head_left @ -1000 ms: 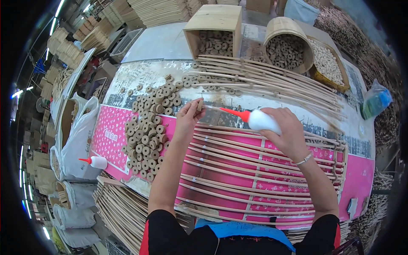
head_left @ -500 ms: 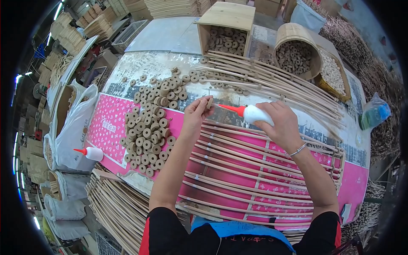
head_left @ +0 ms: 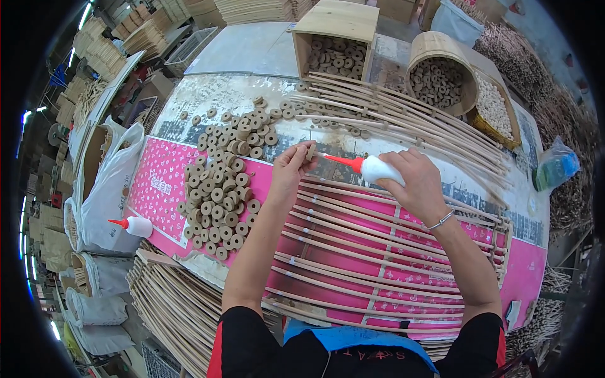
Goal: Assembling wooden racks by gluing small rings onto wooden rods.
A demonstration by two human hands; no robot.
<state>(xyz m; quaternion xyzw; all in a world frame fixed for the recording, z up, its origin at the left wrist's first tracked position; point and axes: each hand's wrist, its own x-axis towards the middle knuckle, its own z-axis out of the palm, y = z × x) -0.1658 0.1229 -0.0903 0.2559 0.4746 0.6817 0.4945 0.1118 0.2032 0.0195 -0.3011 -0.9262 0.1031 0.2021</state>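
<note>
Between the fingertips of my left hand (head_left: 294, 165) is a small brown wooden ring (head_left: 311, 151), held on edge. My right hand (head_left: 414, 186) is wrapped round a white glue bottle (head_left: 378, 170) tipped sideways, and its red nozzle (head_left: 343, 160) points left, with the tip at the ring. Below both hands lie several long, thin wooden rods (head_left: 372, 268), side by side on a pink patterned sheet (head_left: 157, 189). A large heap of the same brown rings (head_left: 217, 195) spreads left of my left forearm.
A wooden box (head_left: 334, 22) and a wooden tub (head_left: 435, 50), both holding rings, stand at the back. Beside the tub sits a basket of pale pieces (head_left: 495, 110). More rods (head_left: 403, 120) lie beyond my hands. A second glue bottle (head_left: 137, 227) stands at the left edge.
Hardly anything differs. Both hands keep their place, with the ring and the glue bottle still held tip to ring.
</note>
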